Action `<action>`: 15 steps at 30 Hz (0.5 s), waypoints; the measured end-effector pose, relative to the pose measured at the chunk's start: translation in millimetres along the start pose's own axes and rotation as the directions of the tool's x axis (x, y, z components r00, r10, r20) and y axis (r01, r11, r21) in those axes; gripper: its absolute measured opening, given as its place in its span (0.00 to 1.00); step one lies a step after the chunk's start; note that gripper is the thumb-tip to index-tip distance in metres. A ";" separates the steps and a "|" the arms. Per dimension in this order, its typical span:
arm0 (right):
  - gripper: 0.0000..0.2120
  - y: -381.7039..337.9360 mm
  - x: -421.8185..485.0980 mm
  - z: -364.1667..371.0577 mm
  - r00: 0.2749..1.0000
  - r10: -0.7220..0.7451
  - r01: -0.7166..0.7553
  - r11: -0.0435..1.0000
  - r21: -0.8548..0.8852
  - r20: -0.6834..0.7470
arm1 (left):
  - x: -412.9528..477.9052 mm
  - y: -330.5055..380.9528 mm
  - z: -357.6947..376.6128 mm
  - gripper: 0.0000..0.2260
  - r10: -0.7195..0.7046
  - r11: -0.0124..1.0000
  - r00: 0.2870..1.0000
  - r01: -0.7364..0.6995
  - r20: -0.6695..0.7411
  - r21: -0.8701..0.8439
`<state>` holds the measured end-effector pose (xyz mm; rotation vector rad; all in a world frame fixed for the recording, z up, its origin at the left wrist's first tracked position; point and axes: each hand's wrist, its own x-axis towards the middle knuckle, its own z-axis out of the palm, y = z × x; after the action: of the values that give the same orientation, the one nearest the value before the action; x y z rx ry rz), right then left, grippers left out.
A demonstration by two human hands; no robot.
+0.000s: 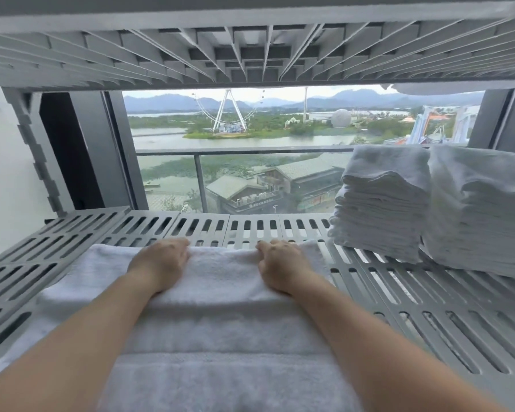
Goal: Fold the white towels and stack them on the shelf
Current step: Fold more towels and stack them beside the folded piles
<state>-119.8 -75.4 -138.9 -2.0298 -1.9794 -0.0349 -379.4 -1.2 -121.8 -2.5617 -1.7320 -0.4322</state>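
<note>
**A:** What lay around the hands, and which step was this?

**B:** The grey slotted plastic shelf (pixel 428 307) ran beneath both hands and out to either side of them. The thick white terry towel (pixel 220 331) lay on it in layers, under the wrists and forearms, reaching back toward the person. Its far edge sat right at the fingertips. I judged this to be the placing step: a folded towel being squared up on the shelf, not yet on a pile.

**A:** And the piles?

**B:** A stack of folded white towels (pixel 378 203) stood to the right of the right hand and a little beyond it, well apart from it. A second white stack (pixel 482 209) stood just beside that one, farther right.

**A:** What did the next move call for?

**B:** Probably one last fold, or a lift across to the right. Either way the layers would have to be kept square so they didn't slide apart, since the towel looked soft and heavy.

**A:** And the grip?

**B:** The left hand (pixel 161 263) and the right hand (pixel 280 266) lay apart, knuckles up, with the fingers curled down over the towel's far edge. Both seemed to clasp that edge. The thumbs were hidden, so I couldn't tell how firmly.
</note>
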 end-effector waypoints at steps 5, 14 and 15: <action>0.21 -4.4 -8.5 -3.5 0.991 -0.063 0.057 0.997 -0.049 -0.119 | -8.9 -19.3 -2.9 0.14 0.110 0.993 0.988 -0.114 -0.111 -0.027; 0.14 -52.1 -42.7 -12.1 0.971 -0.023 -0.019 0.985 -0.172 -0.240 | -19.7 -19.9 2.0 0.10 0.234 0.967 0.923 -0.255 -0.306 -0.028; 0.14 -56.1 -47.8 -9.5 0.971 -0.004 -0.035 0.987 -0.160 -0.238 | -23.3 -18.8 1.8 0.12 0.243 0.963 0.925 -0.266 -0.291 -0.040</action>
<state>-175.2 -124.0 -129.6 -2.0286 -1.8633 -0.4305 -404.2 -14.8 -131.6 -2.5710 -1.2919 -0.8217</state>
